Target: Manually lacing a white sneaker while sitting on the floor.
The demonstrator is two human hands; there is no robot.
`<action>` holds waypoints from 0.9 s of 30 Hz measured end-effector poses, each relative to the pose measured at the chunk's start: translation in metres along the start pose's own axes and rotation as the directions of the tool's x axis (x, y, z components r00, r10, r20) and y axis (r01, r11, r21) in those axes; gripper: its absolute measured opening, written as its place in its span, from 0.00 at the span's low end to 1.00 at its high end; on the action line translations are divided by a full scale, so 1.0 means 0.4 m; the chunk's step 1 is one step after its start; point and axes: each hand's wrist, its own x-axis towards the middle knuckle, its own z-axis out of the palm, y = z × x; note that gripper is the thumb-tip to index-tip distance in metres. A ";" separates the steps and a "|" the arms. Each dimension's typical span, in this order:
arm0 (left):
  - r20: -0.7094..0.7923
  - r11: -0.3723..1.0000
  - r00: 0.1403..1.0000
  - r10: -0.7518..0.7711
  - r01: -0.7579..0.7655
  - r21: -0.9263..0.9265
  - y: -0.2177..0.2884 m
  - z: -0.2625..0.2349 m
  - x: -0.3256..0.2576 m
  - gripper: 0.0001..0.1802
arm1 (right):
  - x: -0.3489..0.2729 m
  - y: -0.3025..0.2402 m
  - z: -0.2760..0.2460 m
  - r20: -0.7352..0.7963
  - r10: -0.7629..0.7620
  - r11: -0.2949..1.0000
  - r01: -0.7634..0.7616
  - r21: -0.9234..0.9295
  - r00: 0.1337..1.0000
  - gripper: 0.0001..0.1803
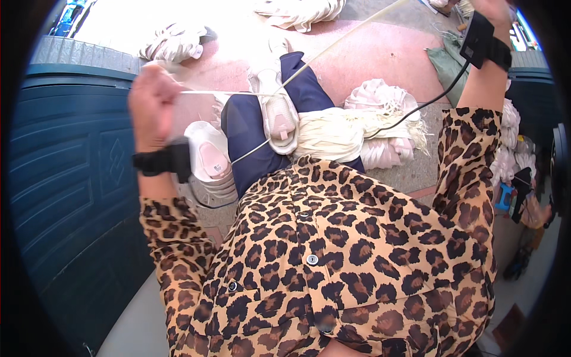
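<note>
A white-and-pink shoe (278,116) rests between my thighs, on my dark blue trousers. From it a pale shoelace (342,49) stretches taut to both sides. My left hand (153,104), raised to the left of the shoe, is closed on one length of the lace. At the upper right edge my right hand (493,11) is lifted high and partly cut off; the other length runs up toward it, but its fingertips are out of the picture. A thick bundle of cream laces (330,134) lies across my thigh, just right of the shoe.
A stack of pink-lined white shoes (209,156) stands by my left leg. More white-and-pink bundles lie on the right (380,95) and ahead (172,43). A blue panelled door (65,143) closes off the left side. A green sack (453,68) sits at the right.
</note>
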 end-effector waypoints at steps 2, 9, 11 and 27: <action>-0.422 0.995 0.903 0.076 -0.099 -0.033 0.108 -0.106 -0.024 0.07 | -0.093 0.117 -0.075 0.472 0.057 0.998 -0.037 -0.052 0.880 0.06; -0.669 0.991 0.733 0.125 -0.063 0.117 0.175 -0.354 -0.067 0.13 | -0.304 0.548 -0.210 0.224 0.480 0.369 0.036 -0.929 0.848 0.10; -0.556 0.968 0.830 -0.033 0.164 0.188 0.051 -0.303 -0.045 0.16 | -0.411 0.668 -0.211 0.280 0.599 0.339 0.079 -0.937 0.750 0.12; -0.206 0.100 0.965 -0.161 0.223 0.970 -0.365 0.098 -0.142 0.14 | -0.536 0.870 -0.121 0.602 0.604 -0.286 0.847 -0.448 0.523 0.06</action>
